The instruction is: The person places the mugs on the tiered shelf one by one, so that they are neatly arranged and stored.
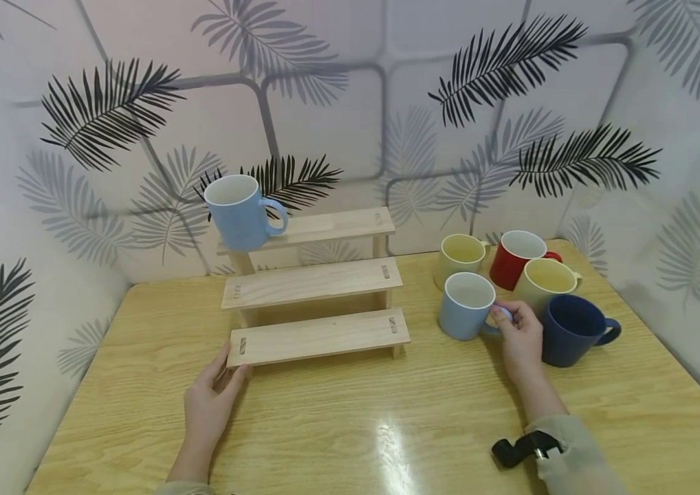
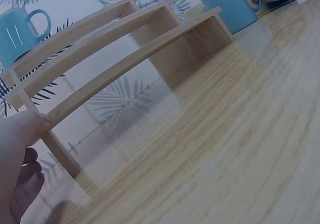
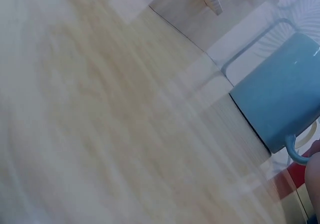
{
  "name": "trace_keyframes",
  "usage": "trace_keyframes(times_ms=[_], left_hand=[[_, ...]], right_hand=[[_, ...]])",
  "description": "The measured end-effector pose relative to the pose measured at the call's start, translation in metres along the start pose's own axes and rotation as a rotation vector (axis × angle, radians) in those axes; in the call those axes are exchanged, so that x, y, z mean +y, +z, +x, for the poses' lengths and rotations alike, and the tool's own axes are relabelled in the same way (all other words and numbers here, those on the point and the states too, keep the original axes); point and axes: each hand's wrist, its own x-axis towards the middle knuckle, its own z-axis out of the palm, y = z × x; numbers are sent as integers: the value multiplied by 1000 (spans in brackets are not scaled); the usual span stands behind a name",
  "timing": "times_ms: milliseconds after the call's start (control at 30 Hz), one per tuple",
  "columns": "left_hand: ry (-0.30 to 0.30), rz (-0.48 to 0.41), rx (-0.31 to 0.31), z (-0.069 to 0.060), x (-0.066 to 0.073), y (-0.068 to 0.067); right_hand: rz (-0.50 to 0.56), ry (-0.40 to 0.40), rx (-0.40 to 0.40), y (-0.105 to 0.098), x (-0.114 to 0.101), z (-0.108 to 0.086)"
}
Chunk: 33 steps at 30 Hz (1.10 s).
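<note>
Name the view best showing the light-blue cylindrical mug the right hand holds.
Head: the light-blue cylindrical mug shows its full rim and body. Left wrist crops its top; right wrist shows it larger, cut off.

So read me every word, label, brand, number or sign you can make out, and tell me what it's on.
None: no text is readable in any view.
Three-tier pale wooden rack: dark rectangular joint marks, no lettering.
Red cylindrical mug and dark blue cylindrical mug: no lettering on the sides that show.
Leaf-patterned grey wall: pattern only.
Black wrist-worn mount: too small and blurred to tell.
</note>
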Motion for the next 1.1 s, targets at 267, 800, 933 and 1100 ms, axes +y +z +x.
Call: trace_keyframes(times_ms=[267,800,933,1100], left_hand=[[-15,-1,2,-1,0,-1],[-28,45,24,-2,3,-1],[-32,40,23,-2,2,-1],[-33,34,13,-1,1,-1]], right_hand=[[77,-51,40,9,-2,-6],[-78,-185,-54,33,-49,-21],[0,-195,-47,37,-52,-15],[107,-223,-39,47,-64,-9]])
